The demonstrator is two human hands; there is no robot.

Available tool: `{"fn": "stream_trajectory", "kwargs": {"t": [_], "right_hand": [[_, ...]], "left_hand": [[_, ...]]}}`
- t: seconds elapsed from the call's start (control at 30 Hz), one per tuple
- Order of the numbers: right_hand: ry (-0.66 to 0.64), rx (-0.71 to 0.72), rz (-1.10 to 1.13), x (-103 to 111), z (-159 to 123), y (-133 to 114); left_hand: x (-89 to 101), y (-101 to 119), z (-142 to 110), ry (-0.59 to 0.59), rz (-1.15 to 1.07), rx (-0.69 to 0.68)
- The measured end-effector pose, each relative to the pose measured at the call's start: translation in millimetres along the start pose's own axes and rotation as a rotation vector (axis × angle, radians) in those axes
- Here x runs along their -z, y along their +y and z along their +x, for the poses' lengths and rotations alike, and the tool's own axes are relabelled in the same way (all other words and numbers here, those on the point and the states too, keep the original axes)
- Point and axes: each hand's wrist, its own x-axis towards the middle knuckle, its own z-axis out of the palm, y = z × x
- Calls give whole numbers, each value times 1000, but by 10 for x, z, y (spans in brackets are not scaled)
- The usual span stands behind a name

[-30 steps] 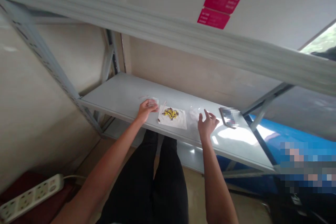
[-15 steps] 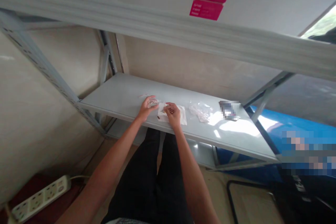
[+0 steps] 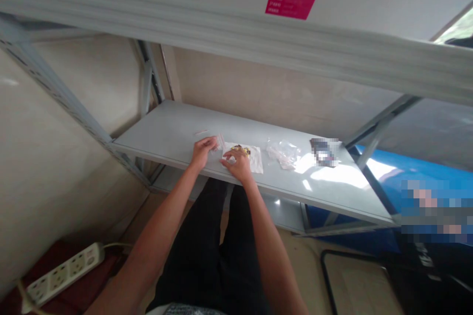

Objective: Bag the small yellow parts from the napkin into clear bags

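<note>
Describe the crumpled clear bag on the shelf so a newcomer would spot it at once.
Find the long grey shelf across the middle of the view. On it, to the right of the white sheet under the right hand, lies the bag. Unlike that flat, opaque sheet, it is see-through and crumpled, whitish where it bunches.

Glossy grey shelf point(image 3: 177, 128), crinkled clear plastic point(image 3: 284, 154)
</note>
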Motion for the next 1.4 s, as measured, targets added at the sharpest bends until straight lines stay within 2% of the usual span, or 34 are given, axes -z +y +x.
{"fn": "stream_trajectory", "kwargs": {"t": [0.1, 0.4, 0.5, 0.6, 0.7, 0.77, 0.93, 1.07, 1.2, 1.4], "right_hand": [[-102, 40, -54, -25, -1, 34], [-122, 73, -55, -59, -10, 60], [31, -23, 117, -28, -3, 69], [189, -190, 412, -9, 4, 50], [193, -271, 668, -31, 7, 8], [187, -288, 722, -49, 10, -14], [216, -269, 563, -16, 1, -35], [293, -259, 494, 25, -20, -61], [266, -243, 399, 13, -14, -58], [248, -159, 304, -43, 25, 45]], "left_hand": [[-6, -2, 2, -13, -15, 1], [-27, 11, -39, -73, 146, -68], [-6, -10, -34, -117, 123, -77], [20, -29, -37, -203, 173, -65], [38, -35, -39, -251, 279, -77], [44, -40, -35, -259, 311, -85], [52, -52, -24, -300, 367, -89], [56, -32, -29, -347, 432, -122], [53, 3, -37, -350, 471, -129], [0, 65, -71, -309, 393, -44]]}}
